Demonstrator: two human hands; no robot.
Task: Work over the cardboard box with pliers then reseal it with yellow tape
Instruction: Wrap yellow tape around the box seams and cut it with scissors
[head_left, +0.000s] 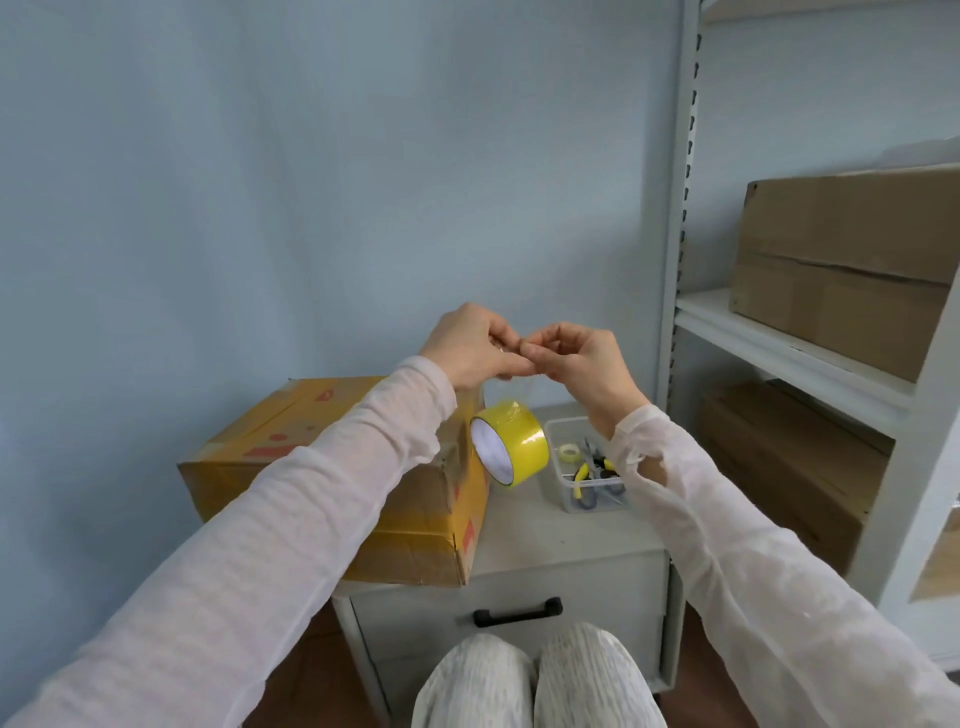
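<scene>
both left hand (467, 345) and right hand (587, 364) grip yellow tape (524, 447) dangling below.

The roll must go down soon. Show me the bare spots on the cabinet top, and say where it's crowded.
Best patch: the cabinet top front right, bordered by the cardboard box on the left, the clear tub behind and its own front edge. Crowded: the gap between box and tub, where the yellow tape roll hangs; the tub holds pliers.

A pale blue wall (311, 182) backs a grey drawer cabinet (561, 587) beside white metal shelving (789, 348).
</scene>
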